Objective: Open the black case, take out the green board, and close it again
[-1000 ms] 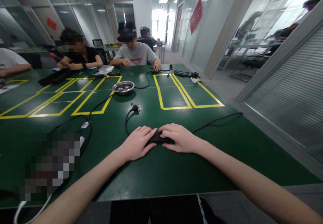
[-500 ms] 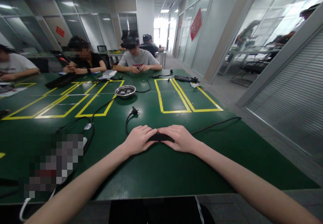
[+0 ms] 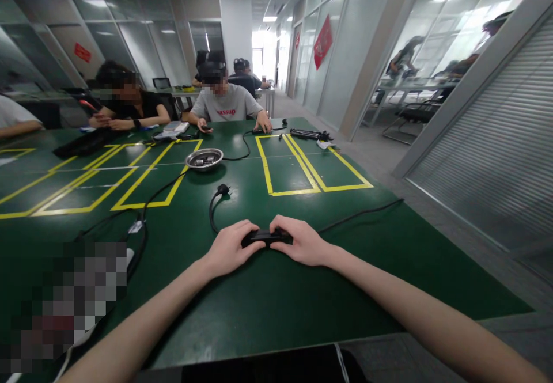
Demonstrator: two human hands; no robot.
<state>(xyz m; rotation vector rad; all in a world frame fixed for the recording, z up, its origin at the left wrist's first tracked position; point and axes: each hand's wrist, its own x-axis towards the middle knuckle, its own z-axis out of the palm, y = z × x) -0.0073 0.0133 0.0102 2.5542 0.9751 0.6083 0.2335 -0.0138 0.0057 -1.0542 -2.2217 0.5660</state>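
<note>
Between my hands lies a black power adapter (image 3: 264, 237), low over the green table (image 3: 276, 302). My left hand (image 3: 228, 247) is wrapped round its left end, thumb along the near side. Round the right end closes my right hand (image 3: 306, 241), its fingers bent over the top and thumb at the front. A short cord with a black plug (image 3: 223, 190) curls out on the left, beyond my left hand. From the right end a thin black cable (image 3: 358, 216) runs off across the table. My fingers hide both ends of the adapter.
A metal bowl (image 3: 204, 159) holds small metal parts. Yellow tape (image 3: 294, 192) marks rectangles on the table. A folded black tripod-like item (image 3: 311, 134) lies at the far edge. A blurred-out object (image 3: 73, 302) with cables sits at left. Co-workers sit opposite, one person (image 3: 227, 103) handling a cable.
My right hand's fingers have bent up and shifted on the adapter, showing more of its top. Across the table, a person's hands have moved apart, one onto a cable. My view has shifted slightly.
</note>
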